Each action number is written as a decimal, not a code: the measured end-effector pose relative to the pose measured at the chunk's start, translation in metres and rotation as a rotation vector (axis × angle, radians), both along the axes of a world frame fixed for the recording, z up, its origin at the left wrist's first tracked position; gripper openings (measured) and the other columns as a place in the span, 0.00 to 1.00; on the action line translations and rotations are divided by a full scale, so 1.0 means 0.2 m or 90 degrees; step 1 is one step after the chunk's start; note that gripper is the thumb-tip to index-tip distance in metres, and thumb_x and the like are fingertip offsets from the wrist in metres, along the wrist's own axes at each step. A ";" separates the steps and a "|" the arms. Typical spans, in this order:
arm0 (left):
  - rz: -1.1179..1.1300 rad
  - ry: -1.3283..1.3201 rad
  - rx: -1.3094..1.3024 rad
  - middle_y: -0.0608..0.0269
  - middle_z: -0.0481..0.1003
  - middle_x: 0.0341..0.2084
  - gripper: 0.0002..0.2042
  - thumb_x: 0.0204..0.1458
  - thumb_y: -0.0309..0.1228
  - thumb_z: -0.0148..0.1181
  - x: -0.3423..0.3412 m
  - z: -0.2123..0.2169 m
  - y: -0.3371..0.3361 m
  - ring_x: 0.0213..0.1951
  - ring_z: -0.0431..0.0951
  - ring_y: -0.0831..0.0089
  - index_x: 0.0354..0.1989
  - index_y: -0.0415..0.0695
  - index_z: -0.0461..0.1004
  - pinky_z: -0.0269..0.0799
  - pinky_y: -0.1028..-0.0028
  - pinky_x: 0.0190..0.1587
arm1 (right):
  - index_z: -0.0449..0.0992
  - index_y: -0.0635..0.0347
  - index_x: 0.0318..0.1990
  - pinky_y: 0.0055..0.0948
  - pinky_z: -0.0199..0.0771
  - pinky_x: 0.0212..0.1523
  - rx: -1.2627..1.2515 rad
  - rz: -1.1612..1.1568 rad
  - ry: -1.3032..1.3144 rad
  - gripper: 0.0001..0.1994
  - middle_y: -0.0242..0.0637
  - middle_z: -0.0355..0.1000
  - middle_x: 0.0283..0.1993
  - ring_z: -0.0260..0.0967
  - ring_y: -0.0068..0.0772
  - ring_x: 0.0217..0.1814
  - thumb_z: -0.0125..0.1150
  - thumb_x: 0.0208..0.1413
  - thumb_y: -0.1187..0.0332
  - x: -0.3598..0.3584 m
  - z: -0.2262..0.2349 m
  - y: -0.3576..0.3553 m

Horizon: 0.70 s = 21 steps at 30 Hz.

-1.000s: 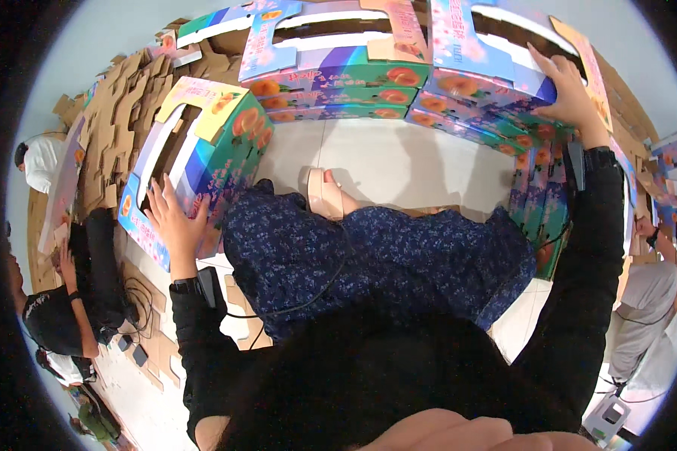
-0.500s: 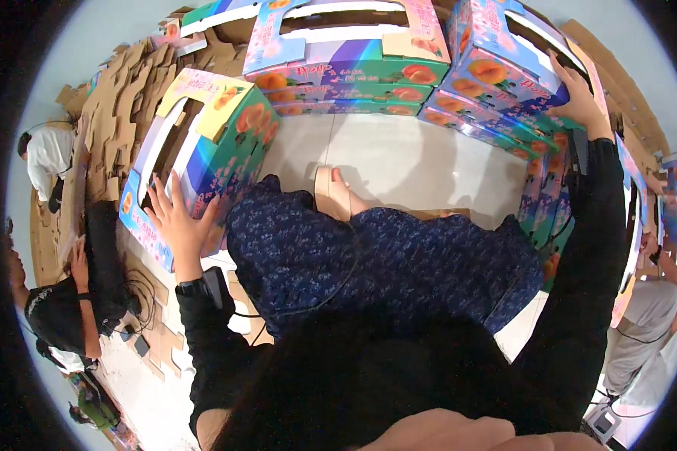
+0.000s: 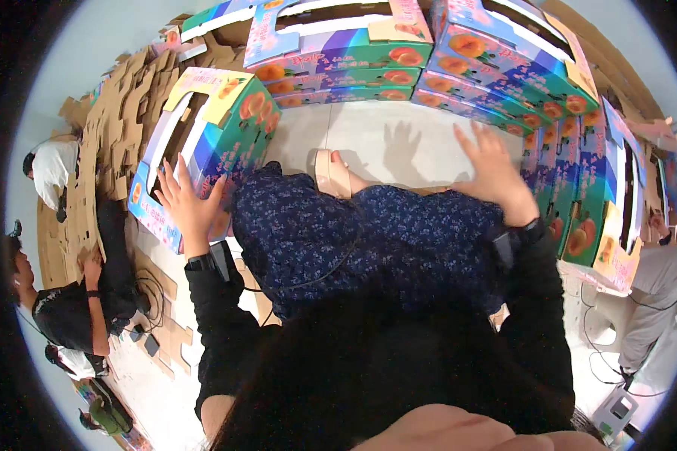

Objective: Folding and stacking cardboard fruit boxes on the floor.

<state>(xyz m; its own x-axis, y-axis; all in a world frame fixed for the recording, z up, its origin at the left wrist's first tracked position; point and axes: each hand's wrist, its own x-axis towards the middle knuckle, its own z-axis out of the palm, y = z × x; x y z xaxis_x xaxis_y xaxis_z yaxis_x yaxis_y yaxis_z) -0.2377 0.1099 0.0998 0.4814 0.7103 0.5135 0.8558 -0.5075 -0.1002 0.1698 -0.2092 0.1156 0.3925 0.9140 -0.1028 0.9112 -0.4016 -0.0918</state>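
Note:
My left hand [image 3: 190,207] is spread with its fingertips at the near side of a colorful fruit-printed carton [image 3: 244,124], whose top has a long handle slot. Whether the fingers touch the carton or hover just over it, I cannot tell. Slightly blurred, my right hand [image 3: 496,169] hangs with fingers apart and nothing in it, above the right side of my dark blue floral skirt [image 3: 421,248]. Beyond it, similar cartons are stacked at the far right [image 3: 496,64].
Another carton stack [image 3: 338,56] stands straight ahead, and a row of cartons [image 3: 590,203] lines my right side. Flattened brown cardboard [image 3: 120,105] is piled at the left. A person in black [image 3: 68,316] sits at the left, another in grey trousers [image 3: 654,308] at the right.
My right hand has left the top carton of the far-right stack and come back toward my lap. The left hand stays by its carton. The view has shifted slightly.

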 end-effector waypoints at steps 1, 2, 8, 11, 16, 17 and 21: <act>-0.006 -0.003 0.002 0.49 0.53 0.66 0.46 0.42 0.60 0.61 0.00 -0.01 0.00 0.68 0.47 0.48 0.68 0.52 0.53 0.42 0.44 0.64 | 0.48 0.46 0.70 0.53 0.44 0.68 0.002 -0.006 -0.003 0.52 0.57 0.44 0.70 0.42 0.61 0.71 0.72 0.36 0.51 -0.05 -0.05 0.00; -0.015 -0.012 -0.004 0.48 0.53 0.66 0.46 0.42 0.60 0.61 0.01 -0.02 0.00 0.68 0.47 0.48 0.68 0.52 0.53 0.41 0.43 0.64 | 0.50 0.47 0.69 0.53 0.45 0.68 -0.002 -0.014 0.006 0.50 0.57 0.45 0.70 0.42 0.60 0.72 0.71 0.37 0.50 -0.09 -0.10 -0.01; -0.046 -0.067 0.027 0.48 0.55 0.65 0.42 0.44 0.57 0.62 0.09 -0.02 -0.01 0.68 0.48 0.49 0.67 0.51 0.55 0.35 0.38 0.63 | 0.61 0.50 0.65 0.52 0.53 0.65 -0.060 -0.070 0.073 0.41 0.54 0.47 0.70 0.41 0.58 0.72 0.67 0.41 0.47 -0.12 -0.31 -0.06; -0.133 -0.128 -0.003 0.50 0.57 0.64 0.37 0.45 0.50 0.63 0.21 -0.07 -0.08 0.68 0.49 0.50 0.63 0.51 0.60 0.33 0.37 0.63 | 0.64 0.52 0.62 0.49 0.59 0.62 -0.162 -0.088 0.089 0.39 0.53 0.56 0.65 0.52 0.56 0.68 0.66 0.41 0.48 -0.10 -0.30 -0.03; -0.337 -0.136 -0.099 0.61 0.62 0.60 0.26 0.43 0.37 0.64 0.54 -0.12 -0.21 0.67 0.52 0.54 0.54 0.52 0.69 0.33 0.40 0.64 | 0.69 0.57 0.57 0.42 0.67 0.55 -0.147 -0.107 0.165 0.35 0.50 0.69 0.52 0.66 0.54 0.54 0.64 0.43 0.46 -0.04 -0.41 -0.06; -0.360 -0.144 -0.099 0.60 0.66 0.57 0.23 0.43 0.36 0.64 0.60 -0.13 -0.21 0.64 0.57 0.56 0.51 0.50 0.71 0.40 0.44 0.64 | 0.69 0.57 0.57 0.42 0.67 0.55 -0.149 -0.109 0.164 0.35 0.50 0.69 0.52 0.66 0.54 0.54 0.64 0.43 0.46 -0.04 -0.41 -0.06; -0.447 -0.258 -0.250 0.57 0.76 0.40 0.14 0.45 0.33 0.63 0.74 -0.24 -0.22 0.47 0.75 0.59 0.40 0.44 0.76 0.66 0.62 0.53 | 0.69 0.57 0.57 0.43 0.67 0.54 -0.181 -0.110 0.200 0.34 0.51 0.70 0.51 0.66 0.53 0.55 0.62 0.44 0.45 -0.05 -0.40 -0.04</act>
